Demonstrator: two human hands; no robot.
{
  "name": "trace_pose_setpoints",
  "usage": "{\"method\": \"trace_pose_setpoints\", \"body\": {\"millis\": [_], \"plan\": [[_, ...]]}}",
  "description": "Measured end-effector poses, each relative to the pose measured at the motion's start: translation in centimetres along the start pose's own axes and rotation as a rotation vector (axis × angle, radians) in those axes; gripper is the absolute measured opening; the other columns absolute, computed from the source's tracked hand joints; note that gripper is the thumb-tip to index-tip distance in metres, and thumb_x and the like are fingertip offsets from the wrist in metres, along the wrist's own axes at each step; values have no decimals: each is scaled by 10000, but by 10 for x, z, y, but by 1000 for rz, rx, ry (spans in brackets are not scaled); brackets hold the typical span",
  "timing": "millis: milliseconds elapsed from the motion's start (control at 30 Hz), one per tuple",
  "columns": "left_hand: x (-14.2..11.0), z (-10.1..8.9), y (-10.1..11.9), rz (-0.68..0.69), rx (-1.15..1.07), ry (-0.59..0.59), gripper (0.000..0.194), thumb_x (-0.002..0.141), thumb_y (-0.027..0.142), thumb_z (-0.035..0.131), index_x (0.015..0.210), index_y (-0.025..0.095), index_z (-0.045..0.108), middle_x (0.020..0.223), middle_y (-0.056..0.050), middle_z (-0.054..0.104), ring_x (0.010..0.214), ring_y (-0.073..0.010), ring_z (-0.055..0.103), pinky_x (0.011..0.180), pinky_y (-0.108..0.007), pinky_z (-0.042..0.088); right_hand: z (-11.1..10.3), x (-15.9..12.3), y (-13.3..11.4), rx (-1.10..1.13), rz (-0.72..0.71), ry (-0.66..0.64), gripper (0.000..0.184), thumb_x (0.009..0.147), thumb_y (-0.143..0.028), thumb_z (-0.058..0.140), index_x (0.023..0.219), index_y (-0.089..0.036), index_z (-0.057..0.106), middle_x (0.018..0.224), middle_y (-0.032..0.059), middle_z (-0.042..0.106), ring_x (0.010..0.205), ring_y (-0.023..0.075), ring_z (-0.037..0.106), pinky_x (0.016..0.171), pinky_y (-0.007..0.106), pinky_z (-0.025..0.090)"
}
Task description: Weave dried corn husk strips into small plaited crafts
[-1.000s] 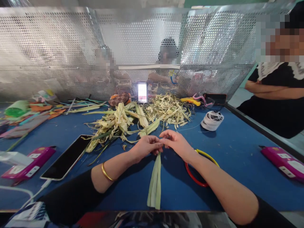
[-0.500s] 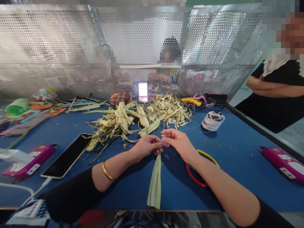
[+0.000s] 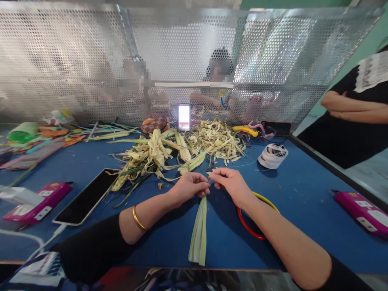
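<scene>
Nearest, the straight front edge of the blue desk [image 3: 242,250] borders open surface on both sides of a husk strip [image 3: 198,234], which lies pale green, flat and lengthwise-creased, flaring toward that edge from a narrow top between the forearms. The left hand [image 3: 190,188] has its grip closed, thumb against fingertips, on the strip's narrow upper end. Just beside it, the right hand [image 3: 228,184] is pinched nearly shut, thumb to forefinger, seemingly on something too fine to make out.

A smooth gold bangle [image 3: 137,218] circles the left wrist; a glossy red-and-yellow ring [image 3: 250,231] lies partly hidden by the right forearm. Glossy magenta power strips [image 3: 362,212] sit well out to either side, and a flat black-screened phone [image 3: 86,198] with a white cable rests slantwise on the left.

Beyond the hands, curled, papery husks [image 3: 154,151] heap up beside a looser pile of shredded pieces [image 3: 218,141]. Right of these, white thread trails from a rounded spool [image 3: 273,156], with bare blue surface between it and the desk's dark-edged right side. Farther back are a brown checked pouch [image 3: 154,125] and a lit screen [image 3: 184,115], then the perforated metal panel [image 3: 182,48]. A person [image 3: 360,101] stands beyond the right edge, arms folded.
</scene>
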State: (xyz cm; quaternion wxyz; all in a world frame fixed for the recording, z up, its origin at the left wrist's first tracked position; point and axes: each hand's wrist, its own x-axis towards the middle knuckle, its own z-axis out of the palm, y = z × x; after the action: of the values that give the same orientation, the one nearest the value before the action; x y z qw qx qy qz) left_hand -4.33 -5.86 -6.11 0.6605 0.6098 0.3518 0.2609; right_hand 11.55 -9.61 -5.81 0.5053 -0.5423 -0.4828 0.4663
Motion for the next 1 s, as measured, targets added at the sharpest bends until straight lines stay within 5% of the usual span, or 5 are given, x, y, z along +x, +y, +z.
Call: {"method": "trace_pose_setpoints", "body": {"millis": [367,1000], "plan": [[0,-1,1,16,-40,0,198,731,283,647,842,134,580,616,4,616,518,-67,518,534,-197,408,-3,1,1,133,111,-14,287,601,-401,743,698,-151,639,551,-4,625,533,104,575,523,221,432],[-3,2,-2,152,-33,-18,374,772,314,584,1101,189,455,624,52,552,502,-68,472,488,-182,359,0,-1,-1,-36,114,-9,180,683,-313,687,686,-165,585,569,-21,639,495,103,622,469,199,448]]}}
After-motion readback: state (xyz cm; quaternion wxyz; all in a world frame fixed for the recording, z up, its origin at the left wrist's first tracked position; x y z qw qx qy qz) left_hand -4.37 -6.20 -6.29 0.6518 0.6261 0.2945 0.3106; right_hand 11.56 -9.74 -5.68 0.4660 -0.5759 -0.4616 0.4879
